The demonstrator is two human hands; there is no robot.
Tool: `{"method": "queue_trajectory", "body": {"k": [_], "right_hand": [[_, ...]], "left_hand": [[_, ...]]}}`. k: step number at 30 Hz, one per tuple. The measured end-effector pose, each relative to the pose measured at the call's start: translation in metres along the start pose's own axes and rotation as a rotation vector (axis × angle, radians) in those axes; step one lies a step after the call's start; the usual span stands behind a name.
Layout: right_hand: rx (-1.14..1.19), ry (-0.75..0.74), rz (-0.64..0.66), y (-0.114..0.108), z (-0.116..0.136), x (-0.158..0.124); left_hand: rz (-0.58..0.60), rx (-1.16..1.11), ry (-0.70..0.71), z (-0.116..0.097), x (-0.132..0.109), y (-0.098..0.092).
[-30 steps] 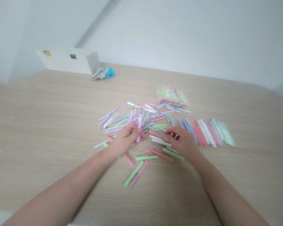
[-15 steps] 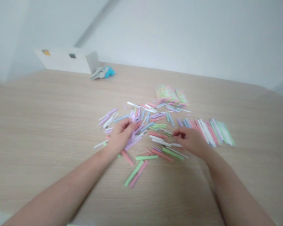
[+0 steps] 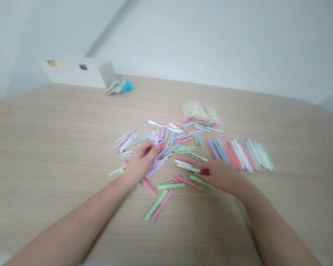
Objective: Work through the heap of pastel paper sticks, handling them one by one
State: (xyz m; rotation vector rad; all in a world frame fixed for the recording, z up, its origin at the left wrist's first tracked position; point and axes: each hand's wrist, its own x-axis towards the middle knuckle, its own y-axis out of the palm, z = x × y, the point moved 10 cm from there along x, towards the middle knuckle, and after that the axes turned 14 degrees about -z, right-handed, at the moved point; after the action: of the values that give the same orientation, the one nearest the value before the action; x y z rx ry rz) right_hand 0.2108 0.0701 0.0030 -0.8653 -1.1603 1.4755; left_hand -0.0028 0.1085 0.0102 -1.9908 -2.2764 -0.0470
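A loose heap of slim pastel sticks, some with thin pale ends, lies on the table between my hands. My left hand (image 3: 141,157) is at the left side of the heap, thumb and fingers pinched on a purple stick (image 3: 156,140). On the right of the heap, my right hand (image 3: 219,173) has its fingertips pressed together at the end of a white stick (image 3: 187,167). What lies inside that pinch is hidden. Below it is a green stick (image 3: 201,181). Nearer to me, another green stick (image 3: 155,205) rests beside a pink stick (image 3: 162,205).
To the right, many sticks lie side by side in a row (image 3: 242,155). Behind the heap stand stacked pink-and-green printed packs (image 3: 199,112). A white box (image 3: 74,74) and a crumpled grey-and-blue cloth-like item (image 3: 120,87) sit at the back left, near the wall.
My right hand has moved slightly down and left, from beside the upper white and green sticks to the white stick's end. My left hand stays almost still.
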Motion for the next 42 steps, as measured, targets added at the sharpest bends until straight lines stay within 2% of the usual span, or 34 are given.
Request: {"method": "queue_trajectory", "body": {"k": [6,10,16,23,29,39,42], "right_hand": [[-0.064,-0.012,0.025,0.001,0.010,-0.001],[-0.022,-0.031,-0.029,-0.008,0.008,-0.001],[0.245,-0.013,-0.053,-0.018,0.012,-0.002],[0.597,0.002,-0.194,-0.019,0.029,0.000],[0.973,0.092,-0.132,-0.008,0.033,0.000],[1.189,0.121,-0.223,-0.014,0.036,0.001],[1.295,0.177,-0.295,-0.015,0.028,0.002]], "left_hand": [[0.003,0.004,0.000,0.003,0.001,0.000],[0.010,0.017,-0.018,0.003,0.000,0.001],[0.040,-0.074,-0.072,0.003,-0.003,0.005],[0.024,-0.212,-0.095,0.004,-0.002,0.005],[0.049,-0.223,-0.110,0.008,-0.002,0.005],[0.107,-0.306,-0.143,0.008,-0.004,0.011],[0.108,-0.325,-0.160,0.008,-0.005,0.012]]}}
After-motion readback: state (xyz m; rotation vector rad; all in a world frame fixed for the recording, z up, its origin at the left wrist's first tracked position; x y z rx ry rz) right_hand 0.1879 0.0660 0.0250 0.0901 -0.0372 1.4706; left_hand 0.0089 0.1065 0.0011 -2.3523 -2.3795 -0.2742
